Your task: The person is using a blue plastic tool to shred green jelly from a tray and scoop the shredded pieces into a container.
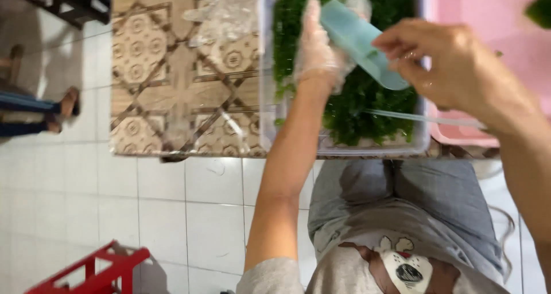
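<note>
A pale blue flat plastic scoop (359, 41) is hanging tilted over the leafy greens, its narrow upper end lying against the left hand (317, 53) and its rounded lower end being pinched between the thumb and fingers of the right hand (453, 64). The left hand, wearing a thin clear plastic glove, is reaching straight forward with its arm extended, fingers pointing away and resting in the greens behind the scoop; whether it is gripping the scoop cannot be told. The bare right hand is coming in from the right, wrist bent. Dark green leafy herbs (367, 107) are filling a clear rectangular plastic tub (422, 142), which is sitting on a brown patterned tabletop (172, 93) beside a pink plastic basin (488, 18).
</note>
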